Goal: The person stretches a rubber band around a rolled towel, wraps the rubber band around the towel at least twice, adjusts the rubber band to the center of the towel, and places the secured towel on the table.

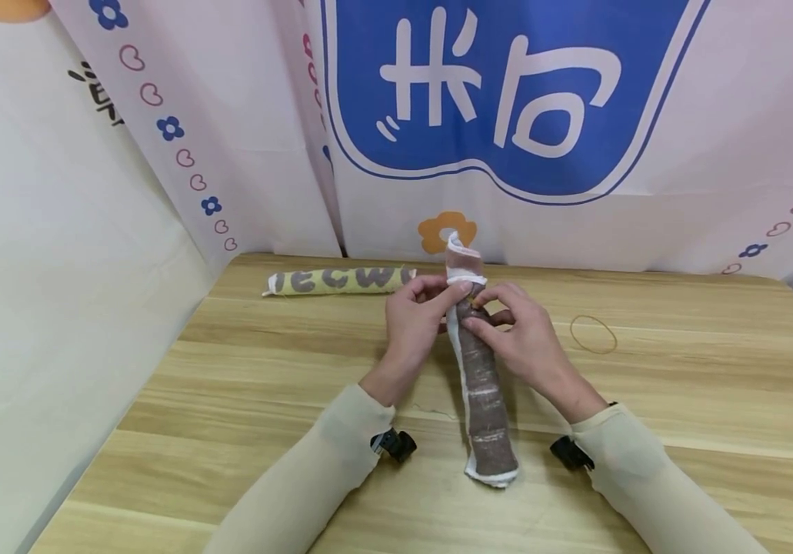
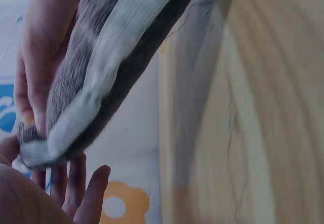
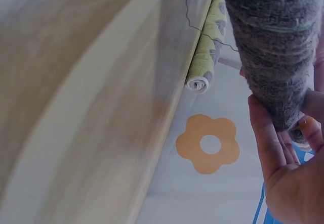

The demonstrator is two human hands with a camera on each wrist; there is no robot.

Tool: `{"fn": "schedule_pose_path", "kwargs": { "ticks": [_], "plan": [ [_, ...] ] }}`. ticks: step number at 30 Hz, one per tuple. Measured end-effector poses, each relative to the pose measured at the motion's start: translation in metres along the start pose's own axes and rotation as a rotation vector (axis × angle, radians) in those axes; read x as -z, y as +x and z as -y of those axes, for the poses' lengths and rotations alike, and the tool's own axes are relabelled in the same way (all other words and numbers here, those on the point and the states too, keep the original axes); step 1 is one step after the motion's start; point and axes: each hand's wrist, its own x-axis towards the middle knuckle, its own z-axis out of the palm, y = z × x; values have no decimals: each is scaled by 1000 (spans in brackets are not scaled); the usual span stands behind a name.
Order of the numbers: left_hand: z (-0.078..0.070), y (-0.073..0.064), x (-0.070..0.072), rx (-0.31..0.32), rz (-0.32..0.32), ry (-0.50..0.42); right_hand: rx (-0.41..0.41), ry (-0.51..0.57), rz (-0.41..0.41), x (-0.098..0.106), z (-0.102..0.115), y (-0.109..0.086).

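A brown rolled towel (image 1: pixel 484 385) with white edges lies lengthwise in front of me, its narrower far end raised off the table. My left hand (image 1: pixel 415 319) grips it near that end, thumb on top and fingers curled beneath. From the other side, my right hand (image 1: pixel 524 335) pinches a yellow-orange rubber band (image 1: pixel 474 303) against the towel, just below the left thumb. Past the fingers, the towel's tip folds up and shows a white band. In the right wrist view the right hand's fingers (image 3: pixel 268 138) lie close around the tapered roll.
A yellow rolled towel (image 1: pixel 337 282) with grey letters lies at the back left of the wooden table (image 1: pixel 230 400). Another rubber band (image 1: pixel 615 341) lies flat to the right of my right hand. A printed curtain (image 1: pixel 382 208) hangs behind the table's back edge.
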Motion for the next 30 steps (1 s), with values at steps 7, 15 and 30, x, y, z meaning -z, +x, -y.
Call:
{"fn": "schedule_pose_path", "kwargs": {
  "ticks": [7, 15, 30],
  "plan": [
    [-2, -1, -1, -3, -20, -15, 24, -25, -9, 0, -1, 0],
    [-5, 4, 2, 7, -15, -7, 152, -156, -14, -1, 0, -1],
    [-9, 8, 11, -1, -32, -12, 397, -400, 54, 0, 2, 0]
  ]
}}
